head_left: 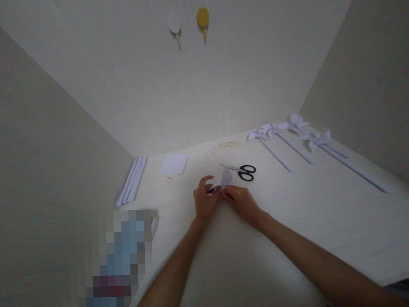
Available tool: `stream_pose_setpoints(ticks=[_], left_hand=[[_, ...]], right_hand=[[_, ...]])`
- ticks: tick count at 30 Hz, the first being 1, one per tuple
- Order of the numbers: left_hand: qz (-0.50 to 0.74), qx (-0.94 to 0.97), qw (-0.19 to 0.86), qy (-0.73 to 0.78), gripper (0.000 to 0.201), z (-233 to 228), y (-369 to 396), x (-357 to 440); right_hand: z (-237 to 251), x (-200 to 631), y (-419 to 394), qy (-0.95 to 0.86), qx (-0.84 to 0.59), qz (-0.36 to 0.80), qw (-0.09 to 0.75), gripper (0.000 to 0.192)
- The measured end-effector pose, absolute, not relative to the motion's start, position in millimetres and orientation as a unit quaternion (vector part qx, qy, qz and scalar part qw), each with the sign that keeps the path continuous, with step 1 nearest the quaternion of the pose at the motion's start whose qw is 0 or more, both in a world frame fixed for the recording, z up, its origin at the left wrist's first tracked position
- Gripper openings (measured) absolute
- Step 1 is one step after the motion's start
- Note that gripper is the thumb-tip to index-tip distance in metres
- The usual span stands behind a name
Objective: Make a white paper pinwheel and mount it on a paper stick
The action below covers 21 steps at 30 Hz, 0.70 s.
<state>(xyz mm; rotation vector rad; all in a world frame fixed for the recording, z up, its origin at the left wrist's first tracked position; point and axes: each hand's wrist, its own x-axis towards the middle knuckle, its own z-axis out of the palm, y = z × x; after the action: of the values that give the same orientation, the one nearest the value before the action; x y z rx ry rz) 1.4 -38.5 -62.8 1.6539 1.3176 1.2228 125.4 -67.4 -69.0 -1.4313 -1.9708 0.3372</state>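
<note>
Both of my hands meet over the middle of the table around a folded white paper piece point(226, 177), whose curved flaps stick up between the fingers. My left hand point(206, 200) pinches it from the left, its index finger raised and bent. From the right, my right hand point(240, 199) grips its lower edge with the fingertips closed together. The exact fold under the fingertips is hidden. Just beyond the paper lies a pair of scissors point(242, 171) with black handles, its blades pointing left. A flat white paper square point(174, 164) rests farther left.
Several paper pinwheels point(316, 140) on rolled paper sticks lie at the right. Several white paper rolls point(131, 180) are stacked by the left wall. Two hooks, one yellow point(203, 18) and one white point(175, 24), hang on the back wall. A pixelated area covers the lower left.
</note>
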Motion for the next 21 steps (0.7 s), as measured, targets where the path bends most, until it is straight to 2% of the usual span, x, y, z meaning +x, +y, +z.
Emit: stream_pose_setpoints(ticks=[21], left_hand=[[0.485, 0.623, 0.357, 0.5, 0.034, -61.7, -36.4, 0.3]], right_hand=[[-71.2, 128.9, -65.7, -0.764, -0.532, 0.085, 0.356, 0.02]])
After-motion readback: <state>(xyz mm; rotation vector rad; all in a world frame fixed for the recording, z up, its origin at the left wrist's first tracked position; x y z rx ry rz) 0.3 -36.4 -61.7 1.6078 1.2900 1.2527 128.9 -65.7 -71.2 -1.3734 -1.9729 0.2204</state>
